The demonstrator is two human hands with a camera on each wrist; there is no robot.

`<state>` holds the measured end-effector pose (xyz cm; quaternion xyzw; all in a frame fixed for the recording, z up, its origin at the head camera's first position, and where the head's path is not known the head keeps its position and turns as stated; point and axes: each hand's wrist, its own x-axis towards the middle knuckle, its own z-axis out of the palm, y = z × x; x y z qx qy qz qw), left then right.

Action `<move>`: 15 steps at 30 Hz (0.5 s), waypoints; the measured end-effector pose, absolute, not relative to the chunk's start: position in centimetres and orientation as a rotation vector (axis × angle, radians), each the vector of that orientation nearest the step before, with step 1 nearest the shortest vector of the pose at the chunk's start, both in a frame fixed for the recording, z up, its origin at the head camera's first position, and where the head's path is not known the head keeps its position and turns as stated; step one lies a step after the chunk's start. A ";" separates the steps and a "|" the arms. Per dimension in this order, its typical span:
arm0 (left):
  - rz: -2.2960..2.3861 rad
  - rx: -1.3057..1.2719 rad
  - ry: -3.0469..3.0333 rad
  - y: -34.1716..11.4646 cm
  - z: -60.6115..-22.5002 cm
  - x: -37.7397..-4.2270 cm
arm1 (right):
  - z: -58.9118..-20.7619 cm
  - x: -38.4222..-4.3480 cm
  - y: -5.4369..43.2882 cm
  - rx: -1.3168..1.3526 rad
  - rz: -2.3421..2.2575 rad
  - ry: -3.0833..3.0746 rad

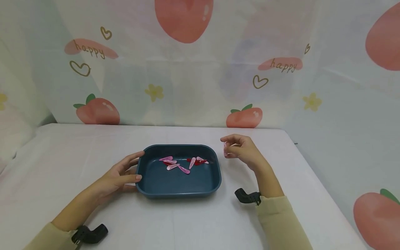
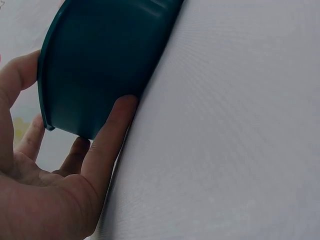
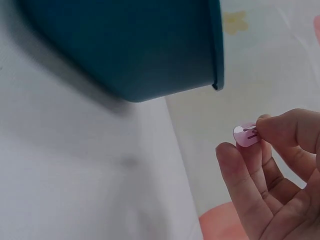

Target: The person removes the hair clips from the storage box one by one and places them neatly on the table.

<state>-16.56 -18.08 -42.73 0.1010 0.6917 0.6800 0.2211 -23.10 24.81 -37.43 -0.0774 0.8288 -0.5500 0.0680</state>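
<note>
A dark teal plastic tray (image 1: 178,195) sits on the white table. Inside, toward its far side, lie several snap hair clips: pink ones (image 1: 173,166) and red ones, partly overlapping. My left hand (image 1: 117,177) rests against the tray's left end. In the left wrist view its fingers (image 2: 112,132) are extended, touching the rim and the outer wall. Just beyond the tray's right end, above the table, my right hand (image 1: 242,149) pinches a pink snap hair clip (image 3: 245,135) between thumb and fingers; only its rounded end shows clearly in the right wrist view.
White cloth covers the table (image 1: 187,225). Behind it hangs a backdrop (image 1: 200,80) printed with peaches, hearts and the word happy. A black wrist camera mount (image 1: 90,235) sits on the left wrist and another (image 1: 247,196) on the right.
</note>
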 end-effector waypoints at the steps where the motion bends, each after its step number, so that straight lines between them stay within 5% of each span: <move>1: 1.880 0.274 1.910 -18.1 -42.7 -16.6 | -37.6 -23.2 24.8 -0.229 -1.650 2.499; 15: 1.882 0.254 1.906 -18.0 -42.9 -16.7 | -40.2 -24.2 24.8 -0.186 -1.536 2.497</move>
